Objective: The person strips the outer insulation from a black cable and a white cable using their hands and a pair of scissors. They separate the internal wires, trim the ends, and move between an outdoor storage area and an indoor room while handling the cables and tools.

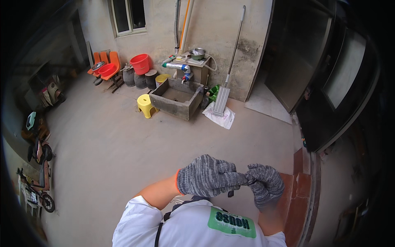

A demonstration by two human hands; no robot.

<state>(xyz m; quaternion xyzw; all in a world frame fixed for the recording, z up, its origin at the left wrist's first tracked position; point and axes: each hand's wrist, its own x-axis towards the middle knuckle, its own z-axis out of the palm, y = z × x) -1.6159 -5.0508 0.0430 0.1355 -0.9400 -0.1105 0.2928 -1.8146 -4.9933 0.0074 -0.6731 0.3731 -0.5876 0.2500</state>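
Both my hands wear grey knitted work gloves. My left hand (207, 176) reaches across in front of my chest, and its fingertips pinch the fingertips of the glove on my right hand (265, 184). The two hands meet over the concrete floor (123, 156), just above my white shirt. A small dark thing shows just under the meeting fingers; what it is I cannot tell. The orange cuff of the left glove sits at my bare wrist.
A concrete basin (176, 98) with a tap stands by the far wall, a yellow stool (146, 105) beside it. A flat mop (224, 92) leans on the wall over a white cloth. Red tubs (140, 64) and orange chairs stand at left. Scooters (39, 164) line the left edge; doorway steps (298, 185) lie at right.
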